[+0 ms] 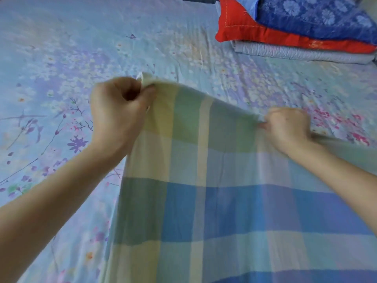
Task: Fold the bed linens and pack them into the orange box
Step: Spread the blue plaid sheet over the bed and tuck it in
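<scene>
Blue, green and pale yellow checks cover a plaid sheet (204, 190) held up over a bed, its top edge stretched between two hands. The left hand (118, 111) pinches one upper corner between curled fingers and thumb; the right hand (287, 127) grips the edge farther along, fingers closed on the cloth. Beneath lies a light blue floral bedsheet (81, 48). At the far right corner sits a stack: a blue flowered pillow (316, 19) on a red cushion (244, 31) on a folded grey blanket (295, 54).
</scene>
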